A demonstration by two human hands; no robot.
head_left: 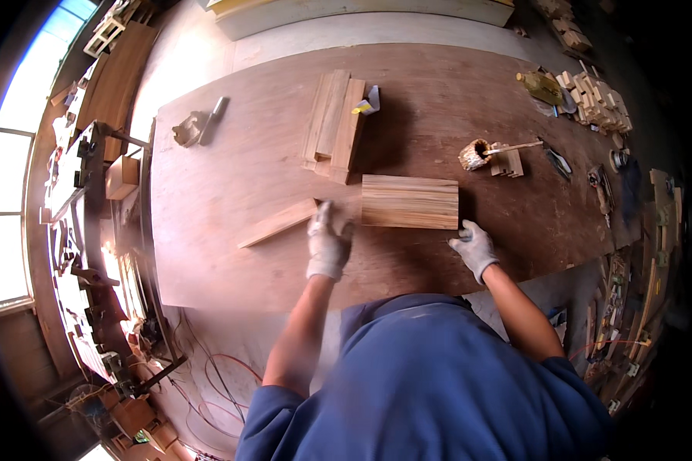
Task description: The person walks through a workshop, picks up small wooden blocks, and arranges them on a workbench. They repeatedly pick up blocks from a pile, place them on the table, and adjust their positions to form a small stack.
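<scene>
Tabletop (231, 146): broad, brown, brightest at left;
Striped block (410, 202): lying right near the tabletop's centre;
Right hand (475, 247): at the block's near right corner, grip unclear;
Left hand (330, 242): blurred, by the narrow board (278, 223), can't tell if holding;
Beyond: stacked boards (332, 123); brush pot (467, 159)

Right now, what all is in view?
Table: one, brown, centre.
Wood block: one, striped tan, table's middle.
Loose strip: one, tan, left of block.
Board stack: one, brown, beyond block's left.
Pot: one, brownish, beyond block's right.
Bottle: one, yellowish, table's far right.
Wood pile: one, pale, beside bottle.
Window panes: several, white, left.
Clutter: uncountable, mixed colours, all around.
Shirt: one, blue, bottom centre.
Left hand: one, pale-gloved, beside strip.
Right hand: one, pale-gloved, beside block.
</scene>
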